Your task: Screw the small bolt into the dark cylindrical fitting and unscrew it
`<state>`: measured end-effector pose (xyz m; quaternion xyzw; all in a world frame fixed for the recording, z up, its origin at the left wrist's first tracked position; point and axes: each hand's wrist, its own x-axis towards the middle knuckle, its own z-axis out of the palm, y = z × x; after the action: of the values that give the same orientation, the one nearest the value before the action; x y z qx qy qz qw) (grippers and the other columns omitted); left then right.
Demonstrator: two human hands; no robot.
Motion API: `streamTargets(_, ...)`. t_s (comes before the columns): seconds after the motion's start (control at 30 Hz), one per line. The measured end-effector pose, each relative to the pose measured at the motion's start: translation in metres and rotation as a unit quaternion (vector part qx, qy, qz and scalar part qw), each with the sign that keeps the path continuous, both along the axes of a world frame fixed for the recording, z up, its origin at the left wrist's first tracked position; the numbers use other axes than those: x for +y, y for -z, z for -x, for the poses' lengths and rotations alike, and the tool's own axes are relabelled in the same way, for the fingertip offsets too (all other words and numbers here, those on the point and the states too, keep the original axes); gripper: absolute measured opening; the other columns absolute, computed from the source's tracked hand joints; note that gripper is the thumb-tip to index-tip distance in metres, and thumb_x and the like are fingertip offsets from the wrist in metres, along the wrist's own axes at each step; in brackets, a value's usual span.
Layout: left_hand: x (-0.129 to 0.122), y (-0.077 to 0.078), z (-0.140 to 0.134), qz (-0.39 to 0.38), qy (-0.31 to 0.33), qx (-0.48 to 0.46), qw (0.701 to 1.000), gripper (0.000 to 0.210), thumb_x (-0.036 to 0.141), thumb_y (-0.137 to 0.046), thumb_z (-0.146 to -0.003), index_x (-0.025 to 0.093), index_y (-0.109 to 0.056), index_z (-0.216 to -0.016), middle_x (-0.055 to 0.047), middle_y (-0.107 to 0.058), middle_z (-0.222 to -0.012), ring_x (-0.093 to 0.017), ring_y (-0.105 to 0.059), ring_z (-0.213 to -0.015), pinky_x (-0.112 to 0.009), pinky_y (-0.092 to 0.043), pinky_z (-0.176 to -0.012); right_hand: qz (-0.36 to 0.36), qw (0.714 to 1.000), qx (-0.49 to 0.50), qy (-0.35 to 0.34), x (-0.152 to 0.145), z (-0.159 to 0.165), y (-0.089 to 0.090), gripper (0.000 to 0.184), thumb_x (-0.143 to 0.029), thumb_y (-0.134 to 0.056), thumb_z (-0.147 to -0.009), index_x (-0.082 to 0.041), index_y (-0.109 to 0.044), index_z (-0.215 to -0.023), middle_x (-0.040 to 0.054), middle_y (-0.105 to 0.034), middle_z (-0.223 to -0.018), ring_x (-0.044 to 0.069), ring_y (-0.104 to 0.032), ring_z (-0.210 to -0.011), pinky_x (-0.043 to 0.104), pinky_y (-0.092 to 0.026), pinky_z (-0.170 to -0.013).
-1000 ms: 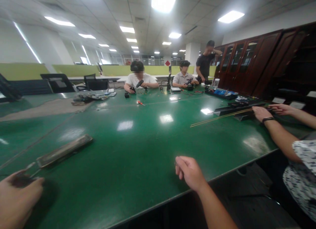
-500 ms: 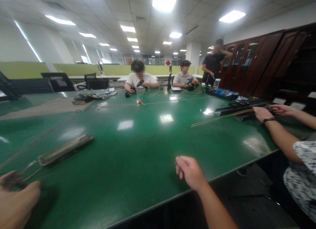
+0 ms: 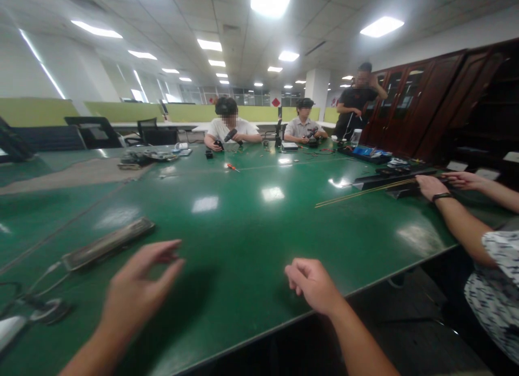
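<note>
While your left hand [image 3: 135, 287] hangs above the bench [image 3: 239, 246] in the lower left of the frame, its thumb and fingers stand well apart, with nothing between them. Your right hand [image 3: 311, 283], lower and right of centre, is loosely curled, thumb laid against the bent fingers; you cannot tell from this angle whether something small is tucked inside.

Nearest your left hand is the long grey power strip [image 3: 109, 243], lying slantwise at left, just beyond your knuckles and apart from them. A pale cable [image 3: 52, 269] leads from its near end toward the lower left corner, where a blurred dark ring [image 3: 51, 311] lies on the bench beside a white object [image 3: 11, 330] cut off by the frame edge.

At the right edge, a neighbour's hands [image 3: 430, 188] are at thin yellow rods [image 3: 357, 195] that reach toward the middle. An orange screwdriver [image 3: 232, 167] lies farther off, above centre, well apart from both your hands.
</note>
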<state>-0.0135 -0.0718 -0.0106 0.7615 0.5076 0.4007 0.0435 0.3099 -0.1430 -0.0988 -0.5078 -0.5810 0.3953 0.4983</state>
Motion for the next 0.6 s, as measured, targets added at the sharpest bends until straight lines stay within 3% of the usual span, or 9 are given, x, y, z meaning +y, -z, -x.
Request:
streamTargets(0.03, -0.002, 0.008, -0.021, 0.031, 0.099, 0.023, 0.994, 0.04, 0.05, -0.061, -0.088, 0.023, -0.069, -0.116, -0.006, -0.07, -0.108, -0.022, -0.068, -0.092, -0.035, -0.059, -0.083, -0.001, 1.0, -0.007, -0.003, 0.0, 0.0, 0.0, 0.046, -0.05, -0.059, -0.094, -0.018, -0.056, -0.061, -0.0025, -0.053, -0.053, 0.011, -0.048, -0.049, 0.023, -0.036, -0.052)
streamTargets(0.1, -0.008, 0.025, -0.068, 0.086, 0.271, 0.08, 0.955, 0.034, 0.036, -0.058, -0.091, 0.028, -0.068, -0.122, -0.006, -0.068, -0.121, -0.022, -0.066, -0.109, -0.033, -0.057, -0.095, -0.005, 1.0, -0.017, -0.006, -0.001, 0.0, 0.0, 0.044, -0.048, -0.062, -0.092, -0.018, -0.055, -0.061, -0.0026, -0.053, -0.055, 0.011, -0.048, -0.051, 0.024, -0.035, -0.052)
streamTargets(0.2, -0.019, 0.043, -0.126, 0.103, 0.401, 0.059, 0.908, 0.032, 0.024, -0.058, -0.09, 0.025, -0.068, -0.12, -0.007, -0.069, -0.122, -0.02, -0.065, -0.111, -0.031, -0.054, -0.098, -0.02, 1.0, -0.011, -0.017, 0.0, 0.0, 0.001, 0.045, -0.051, -0.062, -0.09, -0.018, -0.054, -0.061, -0.003, -0.051, -0.055, 0.011, -0.046, -0.052, 0.024, -0.034, -0.052)
streamTargets(0.3, -0.022, 0.047, -0.148, 0.111, 0.413, 0.029, 0.903, 0.019, 0.02, -0.055, -0.092, 0.022, -0.073, -0.1, -0.006, -0.073, -0.101, -0.016, -0.067, -0.093, -0.027, -0.054, -0.086, -0.013, 1.0, 0.012, -0.025, 0.001, -0.001, 0.002, 0.045, -0.052, -0.061, -0.091, -0.018, -0.053, -0.061, -0.0029, -0.051, -0.055, 0.011, -0.044, -0.051, 0.024, -0.033, -0.051)
streamTargets(0.47, -0.025, 0.044, -0.143, 0.128, 0.384, 0.04, 0.913, 0.015, 0.023, -0.062, -0.089, 0.023, -0.072, -0.1, -0.003, -0.073, -0.095, -0.016, -0.067, -0.087, -0.025, -0.052, -0.079, -0.017, 0.999, -0.045, -0.003, -0.001, 0.001, -0.003, 0.043, -0.042, -0.069, -0.085, -0.018, -0.047, -0.056, -0.0045, -0.046, -0.054, 0.011, -0.041, -0.054, 0.023, -0.029, -0.051)
streamTargets(0.6, -0.023, 0.043, -0.139, 0.14, 0.352, 0.057, 0.924, 0.01, 0.02, -0.067, -0.084, 0.024, -0.074, -0.089, 0.001, -0.074, -0.084, -0.015, -0.068, -0.078, -0.024, -0.051, -0.073, -0.011, 0.997, -0.076, -0.005, -0.005, 0.003, -0.007, 0.038, -0.039, -0.08, -0.075, -0.018, -0.053, -0.059, -0.0046, -0.049, -0.055, 0.011, -0.041, -0.055, 0.023, -0.029, -0.051)
